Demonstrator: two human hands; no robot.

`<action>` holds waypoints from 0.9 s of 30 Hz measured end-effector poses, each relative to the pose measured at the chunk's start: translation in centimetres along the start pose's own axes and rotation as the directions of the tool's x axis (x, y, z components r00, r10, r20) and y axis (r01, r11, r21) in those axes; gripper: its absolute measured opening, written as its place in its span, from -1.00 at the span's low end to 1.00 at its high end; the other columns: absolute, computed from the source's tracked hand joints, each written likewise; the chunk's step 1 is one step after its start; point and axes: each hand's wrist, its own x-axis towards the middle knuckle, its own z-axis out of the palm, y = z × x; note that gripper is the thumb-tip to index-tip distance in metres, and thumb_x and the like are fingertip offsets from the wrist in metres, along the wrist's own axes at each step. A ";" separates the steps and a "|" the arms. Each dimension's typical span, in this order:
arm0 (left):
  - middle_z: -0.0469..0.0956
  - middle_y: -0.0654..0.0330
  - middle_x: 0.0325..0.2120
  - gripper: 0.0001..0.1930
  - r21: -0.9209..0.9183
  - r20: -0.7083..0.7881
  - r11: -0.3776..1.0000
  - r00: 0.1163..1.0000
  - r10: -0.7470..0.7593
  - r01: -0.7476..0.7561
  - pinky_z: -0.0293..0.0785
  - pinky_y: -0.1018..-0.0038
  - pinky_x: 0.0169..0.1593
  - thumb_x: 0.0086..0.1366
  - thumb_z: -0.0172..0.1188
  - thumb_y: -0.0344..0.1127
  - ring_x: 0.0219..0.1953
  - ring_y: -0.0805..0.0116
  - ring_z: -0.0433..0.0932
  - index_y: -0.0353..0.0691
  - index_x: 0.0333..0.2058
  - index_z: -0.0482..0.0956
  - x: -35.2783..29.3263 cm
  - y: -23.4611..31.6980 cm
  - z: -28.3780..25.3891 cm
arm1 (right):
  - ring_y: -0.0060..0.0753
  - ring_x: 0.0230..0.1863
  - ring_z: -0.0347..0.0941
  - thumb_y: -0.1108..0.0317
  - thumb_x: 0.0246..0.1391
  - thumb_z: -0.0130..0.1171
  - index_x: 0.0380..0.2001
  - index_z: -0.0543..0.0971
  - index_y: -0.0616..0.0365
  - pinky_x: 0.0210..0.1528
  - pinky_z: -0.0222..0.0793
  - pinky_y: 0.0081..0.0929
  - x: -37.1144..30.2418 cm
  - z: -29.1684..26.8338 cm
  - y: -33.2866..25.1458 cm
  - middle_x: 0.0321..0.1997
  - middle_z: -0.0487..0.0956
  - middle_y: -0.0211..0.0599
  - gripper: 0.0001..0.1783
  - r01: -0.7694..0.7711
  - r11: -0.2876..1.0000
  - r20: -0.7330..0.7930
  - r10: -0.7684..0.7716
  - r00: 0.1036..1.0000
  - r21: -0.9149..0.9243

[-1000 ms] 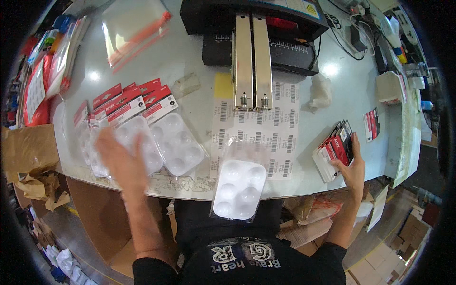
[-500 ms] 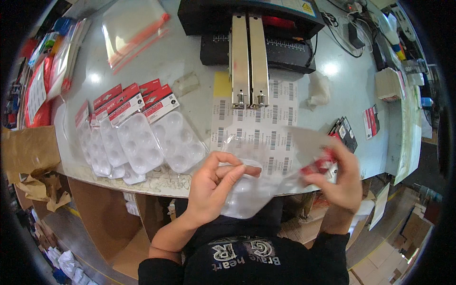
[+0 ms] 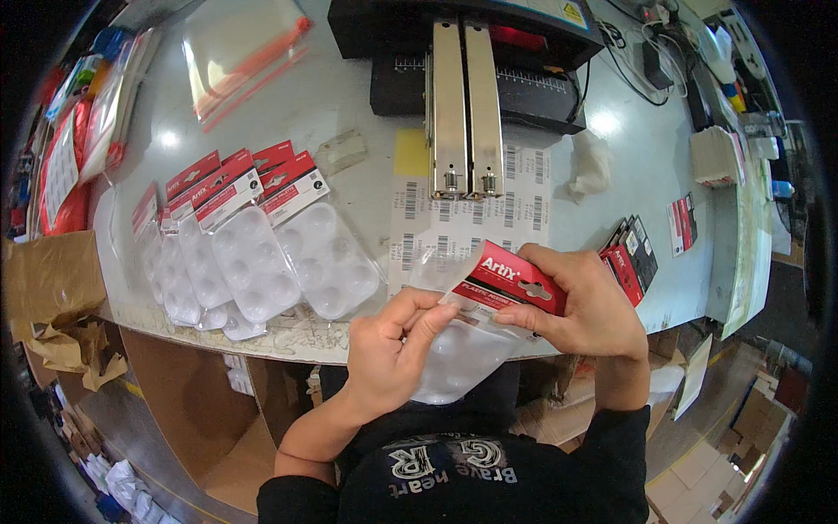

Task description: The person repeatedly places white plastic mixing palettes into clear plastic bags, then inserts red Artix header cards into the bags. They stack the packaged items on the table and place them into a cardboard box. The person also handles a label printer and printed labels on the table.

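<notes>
Near the table's front edge, a white plastic paint palette (image 3: 458, 360) with round wells sits in a clear plastic bag (image 3: 434, 267). My left hand (image 3: 393, 349) pinches the bag's edge between thumb and fingers. A red, black and white header card (image 3: 515, 284) is in my right hand (image 3: 589, 306), thumb in front and fingers behind, its near edge at the bag's mouth. I cannot tell how far the card reaches inside the bag. To the left lie several bagged palettes (image 3: 327, 262) with red cards at their tops.
A black bag sealer (image 3: 471, 52) with two metal bars stands at the back, over sheets of barcode labels (image 3: 524, 201). More header cards (image 3: 630, 262) lie at right. Flat clear bags (image 3: 240, 57) are at the far left. A crumpled white wad (image 3: 592, 166) lies right of the labels.
My right hand has brought the header card leftward to the bag's mouth; it was blurred and farther right before. My left hand keeps its pinch on the bag, nearly in place.
</notes>
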 end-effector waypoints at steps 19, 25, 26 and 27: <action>0.56 0.33 -0.48 -0.83 0.016 -0.243 0.997 0.967 0.074 -0.072 0.31 0.71 -0.32 0.31 0.13 -0.40 -0.42 0.66 0.39 -0.44 -0.30 0.60 0.0 -0.2 -0.4 | -0.47 -0.51 0.56 0.31 0.05 0.26 -0.35 0.60 0.29 -0.47 0.41 -0.57 -0.7 1.8 1.9 -0.53 0.58 -0.17 -0.77 -0.030 0.981 -0.284 0.085 0.955 0.191; 0.53 0.35 -0.50 -0.81 0.015 -0.315 0.995 0.944 0.098 -0.098 0.25 0.72 -0.38 0.32 0.12 -0.39 -0.46 0.67 0.35 -0.45 -0.29 0.59 0.3 -1.0 -0.4 | -0.61 -0.50 0.51 0.40 0.14 0.18 -0.37 0.60 0.42 -0.50 0.38 -0.67 -2.5 3.0 3.1 -0.45 0.61 -0.25 -0.78 -0.210 0.775 -0.042 0.291 0.956 0.596; 0.53 0.35 -0.50 -0.81 -0.004 -0.322 0.997 0.944 0.069 -0.074 0.24 0.72 -0.39 0.32 0.12 -0.39 -0.46 0.67 0.35 -0.45 -0.29 0.59 0.3 -1.0 -0.4 | -0.61 -0.49 0.51 0.41 0.15 0.17 -0.36 0.60 0.42 -0.50 0.38 -0.66 -2.6 3.3 3.3 -0.44 0.61 -0.25 -0.79 -0.237 0.764 -0.035 0.321 0.946 0.600; 0.52 0.36 -0.50 -0.81 -0.038 -0.329 0.997 0.943 0.049 -0.066 0.23 0.72 -0.40 0.33 0.12 -0.39 -0.47 0.67 0.34 -0.44 -0.28 0.59 0.4 -1.1 -0.4 | -0.61 -0.49 0.51 0.42 0.15 0.15 -0.35 0.60 0.42 -0.50 0.38 -0.66 -2.6 3.6 3.4 -0.43 0.61 -0.25 -0.80 -0.234 0.753 -0.040 0.326 0.945 0.614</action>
